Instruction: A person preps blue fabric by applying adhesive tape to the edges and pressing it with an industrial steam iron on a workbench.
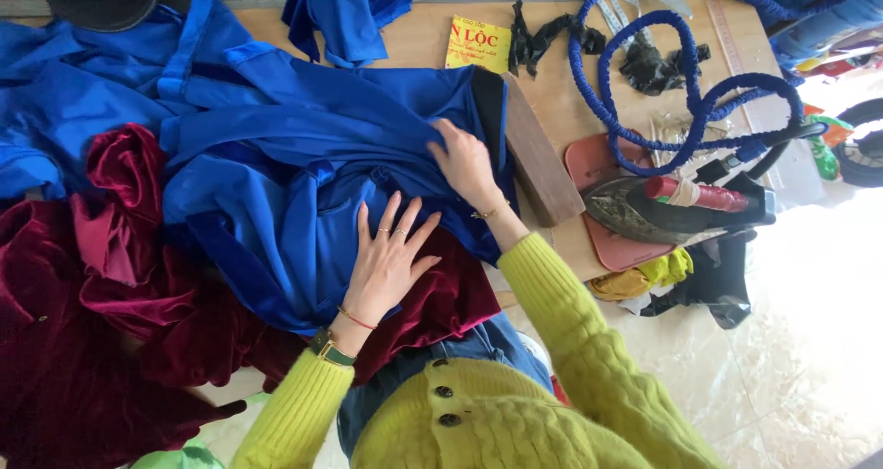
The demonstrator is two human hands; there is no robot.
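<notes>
The person's left hand (386, 262) lay flat and open on the blue satin garment (303, 165), fingers spread and palm down, pressing the cloth without clasping it; the right hand (467, 164) rested further up on the same garment, near its dark-trimmed edge, its fingers bent down onto the fabric; whether they pinched a fold could not be told from this view. The two hands were near each other but apart, both on the blue cloth. The garment lay heaped and creased across the middle of the wooden table (423, 41), spreading towards its left end; it partly covered the dark red velvet cloth (92, 276), which bunched at the left and showed again under the left wrist at the table's near edge. A second scrap of blue cloth (345, 9) lay at the far side of the table; a wooden block (538, 161) sat just beside the garment's right edge, close to the right hand. Further right, an iron (671, 210) rested on a pink mat (589, 161); a blue coiled cord (681, 83) looped above it, near black fabric scraps (552, 37) and a yellow card (478, 44). The person wore a yellow-green knitted sweater (515, 414), with a bracelet on each wrist.
</notes>
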